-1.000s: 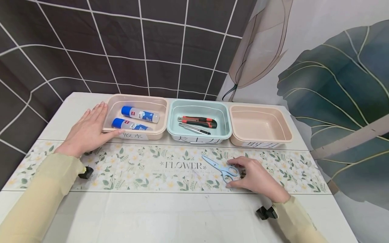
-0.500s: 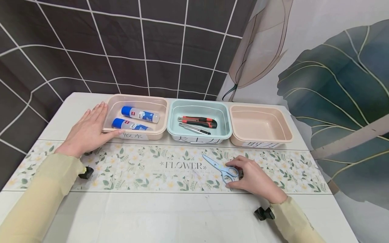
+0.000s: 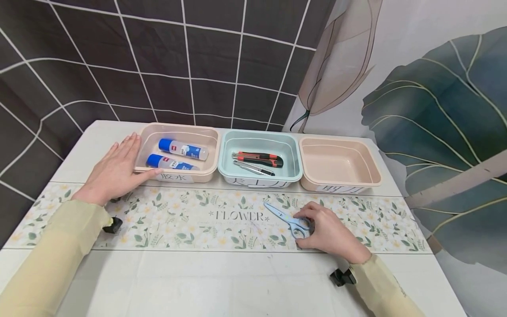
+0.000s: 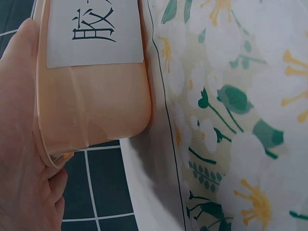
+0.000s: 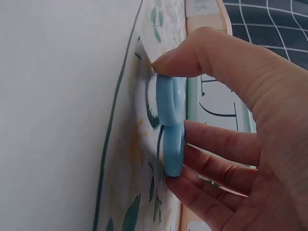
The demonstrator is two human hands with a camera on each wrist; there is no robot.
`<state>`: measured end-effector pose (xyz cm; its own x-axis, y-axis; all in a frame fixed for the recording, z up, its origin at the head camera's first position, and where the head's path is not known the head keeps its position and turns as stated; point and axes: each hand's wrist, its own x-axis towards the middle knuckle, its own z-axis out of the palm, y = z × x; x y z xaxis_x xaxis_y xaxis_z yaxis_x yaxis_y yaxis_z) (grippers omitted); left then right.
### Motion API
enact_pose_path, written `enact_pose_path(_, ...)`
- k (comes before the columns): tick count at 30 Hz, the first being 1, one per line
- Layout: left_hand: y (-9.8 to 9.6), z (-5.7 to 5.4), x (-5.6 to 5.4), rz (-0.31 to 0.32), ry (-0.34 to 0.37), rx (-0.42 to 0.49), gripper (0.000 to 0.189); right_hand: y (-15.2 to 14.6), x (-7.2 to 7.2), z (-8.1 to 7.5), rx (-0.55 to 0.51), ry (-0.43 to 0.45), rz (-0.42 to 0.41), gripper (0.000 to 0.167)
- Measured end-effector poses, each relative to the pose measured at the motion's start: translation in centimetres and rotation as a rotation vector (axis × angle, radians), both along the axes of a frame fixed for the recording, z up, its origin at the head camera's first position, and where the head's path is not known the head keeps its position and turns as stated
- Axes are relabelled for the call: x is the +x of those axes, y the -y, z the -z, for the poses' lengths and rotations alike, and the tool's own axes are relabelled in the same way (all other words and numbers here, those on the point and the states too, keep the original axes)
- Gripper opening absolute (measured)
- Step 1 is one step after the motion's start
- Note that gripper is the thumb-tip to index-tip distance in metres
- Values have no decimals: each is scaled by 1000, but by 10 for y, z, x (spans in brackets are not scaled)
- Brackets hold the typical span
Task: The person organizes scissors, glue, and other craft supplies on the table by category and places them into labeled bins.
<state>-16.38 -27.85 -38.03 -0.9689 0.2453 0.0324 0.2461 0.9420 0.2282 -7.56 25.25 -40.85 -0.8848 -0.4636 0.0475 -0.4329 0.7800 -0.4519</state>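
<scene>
Light blue scissors [image 3: 279, 214] lie on the floral band of the table, blades pointing to the far left. My right hand [image 3: 328, 231] pinches their handles; in the right wrist view the thumb sits at one edge of the blue handles [image 5: 168, 103] and fingertips at the opposite edge. My left hand [image 3: 115, 169] rests with straight fingers along the left rim of a pink bin [image 3: 207, 176], its thumb at the front rim. Inside that bin lie two blue-capped glue bottles [image 3: 184, 149]. The left wrist view shows the bin's labelled front [image 4: 106, 103] beside the hand.
A pale blue bin [image 3: 295, 169] in the middle holds red-and-black utility knives [image 3: 259, 158] and a silver one [image 3: 253, 168]. To its right stands another pink bin [image 3: 336, 163]. Each bin has a front label. A dark gridded wall covering [image 3: 158, 53] hangs behind.
My right hand has moved slightly left and its thumb and fingers have closed in on the scissors' handles. My left hand stays on the pink bin.
</scene>
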Motion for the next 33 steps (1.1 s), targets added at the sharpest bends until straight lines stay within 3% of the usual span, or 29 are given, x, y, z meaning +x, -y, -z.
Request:
enact_pose_path(14, 0, 0, 0, 2, -3, 3, 109, -1, -2, -3, 36, 3, -45, 53)
enact_pose_path(21, 0, 0, 1, 5, -6, 5, 108, -3, -2, -3, 31, -47, -57, 53)
enact_pose_path(29, 1, 1, 0, 7, -10, 8, 109, -5, -6, -11, -66, -30, -25, 22)
enact_pose_path(33, 2, 1, -1, 9, -15, 8, 109, -6, -7, -11, 3, -15, -40, 30)
